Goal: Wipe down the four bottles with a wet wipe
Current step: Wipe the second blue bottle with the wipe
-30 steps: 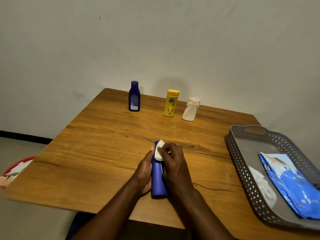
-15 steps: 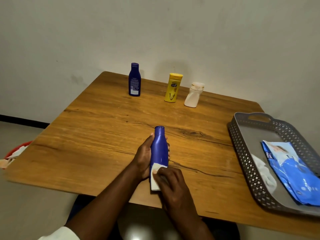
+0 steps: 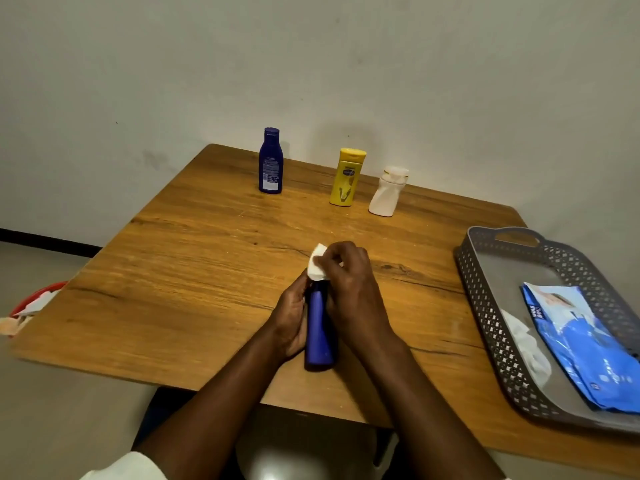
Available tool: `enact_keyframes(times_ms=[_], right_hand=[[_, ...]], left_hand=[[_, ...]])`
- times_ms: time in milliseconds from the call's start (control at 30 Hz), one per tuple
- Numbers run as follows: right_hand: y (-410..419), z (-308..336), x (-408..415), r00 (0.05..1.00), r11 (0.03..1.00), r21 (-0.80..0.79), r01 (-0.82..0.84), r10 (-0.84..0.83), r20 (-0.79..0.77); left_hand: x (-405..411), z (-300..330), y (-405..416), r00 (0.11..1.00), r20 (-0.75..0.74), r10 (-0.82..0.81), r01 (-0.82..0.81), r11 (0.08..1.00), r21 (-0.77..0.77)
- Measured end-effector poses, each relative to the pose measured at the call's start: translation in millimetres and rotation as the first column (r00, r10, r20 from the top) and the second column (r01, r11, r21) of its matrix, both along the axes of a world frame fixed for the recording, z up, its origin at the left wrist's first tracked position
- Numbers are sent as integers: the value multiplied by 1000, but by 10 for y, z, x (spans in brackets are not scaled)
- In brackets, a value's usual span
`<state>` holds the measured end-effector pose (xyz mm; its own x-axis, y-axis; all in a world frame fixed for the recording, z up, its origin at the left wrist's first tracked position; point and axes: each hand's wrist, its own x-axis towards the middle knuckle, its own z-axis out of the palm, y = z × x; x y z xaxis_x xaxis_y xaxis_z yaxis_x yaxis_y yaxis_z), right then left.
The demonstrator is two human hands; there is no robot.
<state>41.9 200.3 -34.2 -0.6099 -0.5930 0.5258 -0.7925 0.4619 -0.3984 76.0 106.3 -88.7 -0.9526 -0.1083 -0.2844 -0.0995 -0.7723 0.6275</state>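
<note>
At the table's [image 3: 207, 271] near middle, the left hand [image 3: 291, 320] grips a blue bottle's [image 3: 318, 334] body while right-hand fingers [image 3: 332, 268] pinch a wipe [image 3: 317, 261] around its cap; smooth, stiff plastic, probably light and slippery when wet, best held mid-body.

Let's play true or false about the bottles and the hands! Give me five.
1. The left hand holds the blue bottle. True.
2. The right hand holds the wipe at the bottle's bottom end. False: it is at the top end.
3. Three bottles stand at the back of the table. True.
4. The yellow bottle lies on its side. False: it stands upright.
5. The blue wipes pack sits in the grey tray. True.
</note>
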Motion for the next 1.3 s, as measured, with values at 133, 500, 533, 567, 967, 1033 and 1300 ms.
enact_keyframes(times_ms=[133, 500, 533, 567, 967, 1033, 1300], right_hand=[[7, -124, 70, 998, 995, 103, 0, 6, -58], [385, -444, 710, 977, 925, 370, -84, 150, -151], [438, -464, 761, 979, 920, 380, -92, 153, -134], [501, -505, 774, 979, 919, 383, -91, 154, -135], [708, -274, 339, 793, 927, -373, -38, 255, 553], [634, -138, 207, 791, 908, -416, 44, 223, 570], [212, -230, -26, 939, 980, -198, 4, 64, 339]], left_hand=[[12, 11, -5, 1000, 13, -14, 13, 1000, 13], [-15, -27, -62, 992, 114, -46, 39, 997, 63], [-11, -28, -56, 994, 96, -58, 51, 996, 72], [-12, -37, -51, 995, 81, -64, 58, 995, 78], [-21, 26, 39, 998, -39, 39, -45, 987, -153], [-17, 33, 31, 999, -31, 36, -39, 991, -126], [-7, 16, 47, 996, -43, 76, -81, 989, -123]])
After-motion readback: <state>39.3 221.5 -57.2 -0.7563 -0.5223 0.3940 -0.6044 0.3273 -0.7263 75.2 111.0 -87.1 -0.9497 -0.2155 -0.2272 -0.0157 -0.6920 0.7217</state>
